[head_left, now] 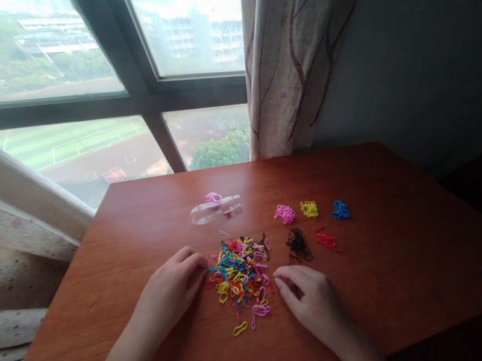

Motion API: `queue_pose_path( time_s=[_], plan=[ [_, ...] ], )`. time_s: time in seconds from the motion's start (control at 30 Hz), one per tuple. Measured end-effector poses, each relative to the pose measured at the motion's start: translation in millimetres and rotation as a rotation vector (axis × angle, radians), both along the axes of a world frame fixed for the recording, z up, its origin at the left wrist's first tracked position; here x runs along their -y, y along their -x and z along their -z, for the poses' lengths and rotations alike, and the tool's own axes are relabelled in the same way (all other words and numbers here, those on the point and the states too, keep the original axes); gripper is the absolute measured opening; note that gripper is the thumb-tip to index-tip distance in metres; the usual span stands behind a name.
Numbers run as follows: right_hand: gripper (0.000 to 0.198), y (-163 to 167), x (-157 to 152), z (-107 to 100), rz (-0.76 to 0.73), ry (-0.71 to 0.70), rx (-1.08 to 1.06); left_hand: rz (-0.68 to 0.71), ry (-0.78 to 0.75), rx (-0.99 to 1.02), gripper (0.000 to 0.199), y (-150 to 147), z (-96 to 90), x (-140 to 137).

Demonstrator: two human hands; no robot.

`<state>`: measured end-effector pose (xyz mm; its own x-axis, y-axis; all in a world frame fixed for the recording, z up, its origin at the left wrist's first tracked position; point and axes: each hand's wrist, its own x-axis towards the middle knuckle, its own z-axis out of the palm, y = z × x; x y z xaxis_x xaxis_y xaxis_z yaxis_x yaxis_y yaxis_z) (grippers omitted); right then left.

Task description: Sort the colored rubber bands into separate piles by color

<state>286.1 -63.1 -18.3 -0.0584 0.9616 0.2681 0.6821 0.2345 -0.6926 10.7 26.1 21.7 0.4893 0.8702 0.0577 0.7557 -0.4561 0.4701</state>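
Observation:
A mixed pile of small rubber bands (240,272) in blue, yellow, pink, red and black lies on the wooden table. My left hand (173,289) rests at the pile's left edge, thumb and fingers pinched together. A blue rubber band (212,268) shows at its fingertips. To the right of the pile, my right hand (309,295) is curled, with thumb and forefinger tips nearly meeting. Whatever may be between those tips is too small to make out. A single yellow rubber band (240,328) lies at the pile's near side.
Behind my right hand sit sorted heaps: pink bands (285,214), yellow bands (309,209), blue bands (339,210), black bands (299,244) and red bands (326,241). A clear plastic container (207,212) with a pink part (213,197) lies beyond the pile. Window and curtains border the table (403,277).

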Motion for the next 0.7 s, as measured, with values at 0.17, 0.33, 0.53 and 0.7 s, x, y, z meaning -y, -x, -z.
queue_pose_path(
  time_s=[0.17, 0.33, 0.53, 0.7],
  plan=[
    [0.018, 0, 1, 1, 0.002, 0.022, -0.018, -0.022, 0.026, 0.089, 0.013, -2, -1.7, 3],
    [0.018, 6, 0, -6, 0.013, 0.009, -0.114, 0.044, 0.117, 0.257, 0.012, -27, -7.1, 15],
    [0.015, 21, -2, -25, -0.08, -0.022, -0.152, 0.177, 0.185, 0.366, 0.013, -60, -14.7, 33],
    [0.015, 19, -2, -27, -0.084, -0.03, -0.121, 0.2, 0.183, 0.378, 0.012, -63, -14.1, 37]
  ],
)
